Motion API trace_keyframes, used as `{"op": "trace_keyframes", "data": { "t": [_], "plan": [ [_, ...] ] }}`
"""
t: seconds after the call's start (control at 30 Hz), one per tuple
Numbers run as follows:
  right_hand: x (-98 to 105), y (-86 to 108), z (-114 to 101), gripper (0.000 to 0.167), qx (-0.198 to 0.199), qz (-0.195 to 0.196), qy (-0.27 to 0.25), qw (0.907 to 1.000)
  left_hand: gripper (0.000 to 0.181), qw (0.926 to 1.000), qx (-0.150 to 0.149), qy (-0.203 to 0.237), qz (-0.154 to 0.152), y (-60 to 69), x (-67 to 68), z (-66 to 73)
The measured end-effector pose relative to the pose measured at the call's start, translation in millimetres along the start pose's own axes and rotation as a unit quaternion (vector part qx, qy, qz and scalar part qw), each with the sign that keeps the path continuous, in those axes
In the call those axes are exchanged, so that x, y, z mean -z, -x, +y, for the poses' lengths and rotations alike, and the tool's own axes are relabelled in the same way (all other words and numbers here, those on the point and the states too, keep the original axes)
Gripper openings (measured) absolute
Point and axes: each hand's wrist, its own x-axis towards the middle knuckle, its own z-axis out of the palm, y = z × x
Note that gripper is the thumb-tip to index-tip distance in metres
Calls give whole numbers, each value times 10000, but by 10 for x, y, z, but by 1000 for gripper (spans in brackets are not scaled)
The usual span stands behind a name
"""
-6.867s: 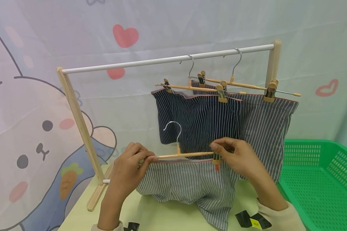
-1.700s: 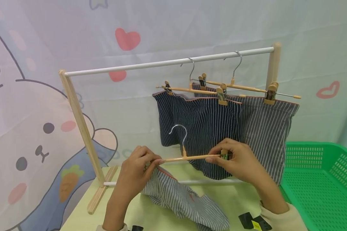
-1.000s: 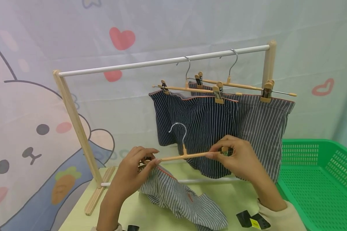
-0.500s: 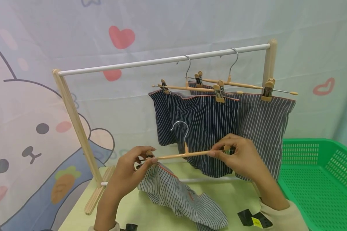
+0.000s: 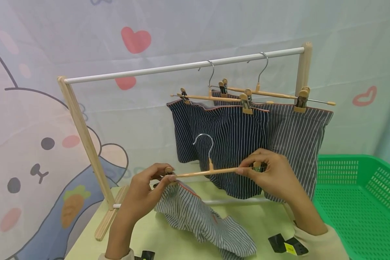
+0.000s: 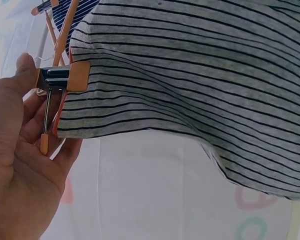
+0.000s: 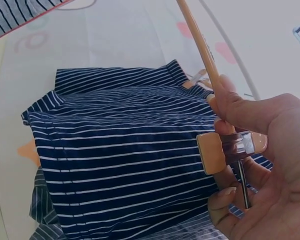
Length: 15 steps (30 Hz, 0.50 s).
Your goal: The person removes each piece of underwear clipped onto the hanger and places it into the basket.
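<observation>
In the head view the left hand (image 5: 146, 193) covers much of the left clip (image 6: 55, 77), and the right clip (image 7: 212, 152) is half tucked behind the fingers of the right hand (image 5: 274, 175). The light grey striped shorts (image 5: 195, 220) sag through the lower centre of the head view, their far end cut off at the bottom edge; bunching makes the leg openings hard to trace. Higher up, the navy striped shorts (image 5: 230, 133) hide part of the darker grey striped shorts (image 5: 295, 144), both hung from the white rail (image 5: 149, 69), while the green basket (image 5: 338, 173) runs out of frame at right. Both hands hold the clip hanger (image 5: 195, 174) at the centre — the left pinching around its clip and bar end, the right with thumb and forefinger nipped on the bar, lower fingers curled near the clip. In the earliest frame the right clip gripped the waistband (image 5: 188, 189); now that clip is bare, and the waistband slants down to the right from the left clip alone — its freed side lying low, near the table (image 5: 91, 251).
</observation>
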Motion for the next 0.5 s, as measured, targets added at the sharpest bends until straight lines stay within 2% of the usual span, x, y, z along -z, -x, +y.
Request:
{"op": "trace_keyframes", "data": {
  "t": [0.23,0.5],
  "plan": [
    [19,15,-23,5,-59,-8,43,10000,16,9999,86,56,21,-4,-26,22],
    [26,16,-23,9,67,101,74,9999,16,9999,-76,-12,66,-3,-46,48]
  ]
}}
